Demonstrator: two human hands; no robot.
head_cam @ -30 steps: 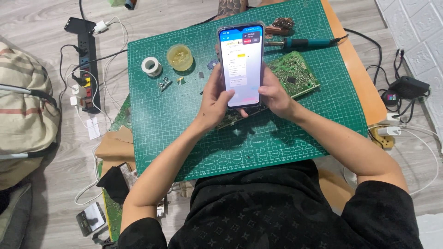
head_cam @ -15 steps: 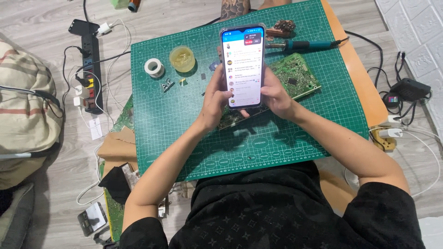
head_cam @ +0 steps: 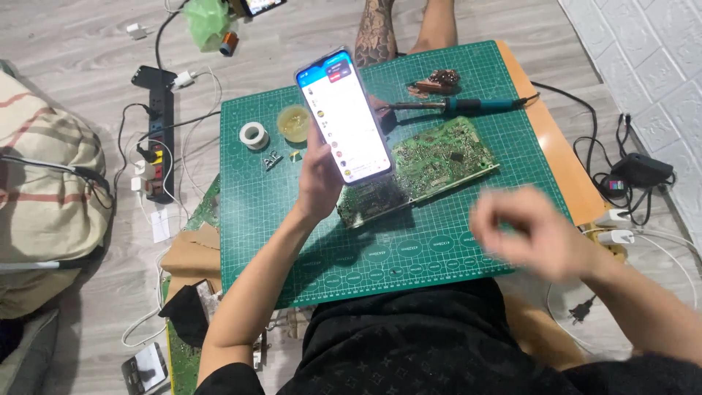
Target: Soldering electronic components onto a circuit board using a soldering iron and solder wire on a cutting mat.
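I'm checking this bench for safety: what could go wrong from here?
The phone is held in the left hand alone, above the circuit board; it could slip and drop onto it. The right hand is blurred off to the side, so it gives no support. The soldering iron lies close behind the phone; if hot, it could burn.

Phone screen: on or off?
On. The smartphone in the left hand shows a lit white display with a blue top bar.

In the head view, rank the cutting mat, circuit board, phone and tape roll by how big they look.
1. Green cutting mat, by far.
2. Circuit board and phone, held in the left hand: unsure, since the phone is raised nearer the camera and covers part of the board.
3. White tape roll, smallest.
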